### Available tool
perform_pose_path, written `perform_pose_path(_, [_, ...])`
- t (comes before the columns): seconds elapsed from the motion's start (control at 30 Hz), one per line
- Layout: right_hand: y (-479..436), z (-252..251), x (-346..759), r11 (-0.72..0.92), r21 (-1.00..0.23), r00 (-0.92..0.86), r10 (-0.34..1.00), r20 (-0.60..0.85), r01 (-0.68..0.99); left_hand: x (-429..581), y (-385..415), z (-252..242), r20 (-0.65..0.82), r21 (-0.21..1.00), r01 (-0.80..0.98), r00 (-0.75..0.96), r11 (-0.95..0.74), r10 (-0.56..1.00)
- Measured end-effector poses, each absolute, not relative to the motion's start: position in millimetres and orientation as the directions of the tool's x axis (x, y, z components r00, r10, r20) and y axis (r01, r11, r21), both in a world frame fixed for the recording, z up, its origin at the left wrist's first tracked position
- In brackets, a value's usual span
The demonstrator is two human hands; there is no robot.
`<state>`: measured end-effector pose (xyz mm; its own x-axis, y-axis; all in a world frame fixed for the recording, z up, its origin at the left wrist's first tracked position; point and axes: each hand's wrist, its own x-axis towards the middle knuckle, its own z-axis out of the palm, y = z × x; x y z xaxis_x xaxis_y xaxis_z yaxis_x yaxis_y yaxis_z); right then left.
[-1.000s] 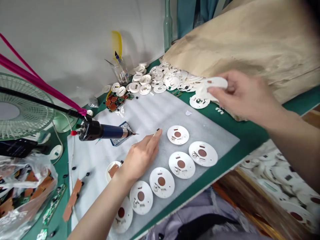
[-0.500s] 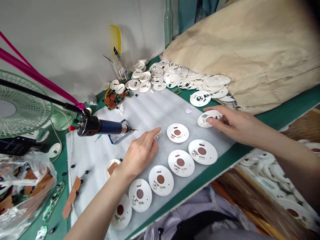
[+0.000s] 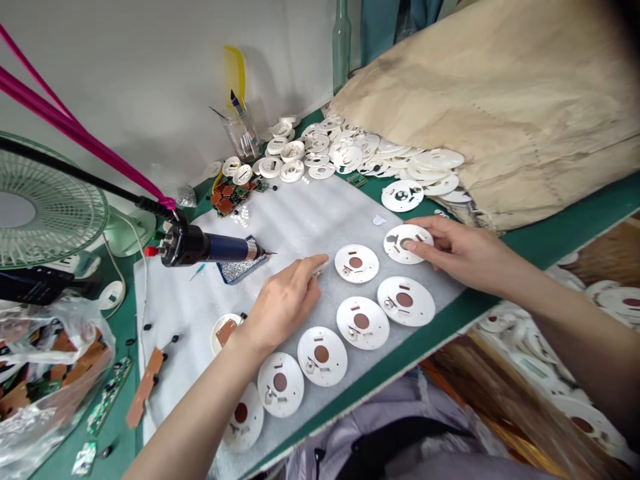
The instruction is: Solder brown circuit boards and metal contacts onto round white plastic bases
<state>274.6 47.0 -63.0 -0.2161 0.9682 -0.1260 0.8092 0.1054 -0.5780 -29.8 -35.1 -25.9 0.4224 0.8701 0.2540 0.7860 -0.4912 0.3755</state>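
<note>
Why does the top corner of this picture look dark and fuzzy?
In the head view, the top right corner is dark and blurred, perhaps something very near the lens. The head view also bends things near its edges, like the fan on the left. Light in the head view is soft, so the right hand casts only a faint shadow.

This is a small electronics assembly workshop. Indicators: an electric soldering iron (image 3: 210, 248) hanging on its cable over a white foam sheet (image 3: 300, 213); a green-topped bench (image 3: 550, 223); loose circuit boards (image 3: 230, 198); rows and heaps of white plastic discs (image 3: 361, 323); a bulk paper sack (image 3: 500, 113); and a desk fan (image 3: 45, 207).
</note>
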Motion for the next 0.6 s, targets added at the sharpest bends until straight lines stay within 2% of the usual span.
perform_pose_path(0.47, [45.2,-63.3,274.0,0.095,-0.614,-0.202,0.973,-0.107,0.783,-20.3,-41.0,-30.6,0.302,0.191,0.841,0.441,-0.507,0.845])
perform_pose_path(0.6, [46.3,-71.5,276.7,0.087,-0.669,-0.212,0.971,-0.108,0.738,-39.4,-62.7,-9.7,0.246,0.232,0.810,0.486,-0.538,0.839])
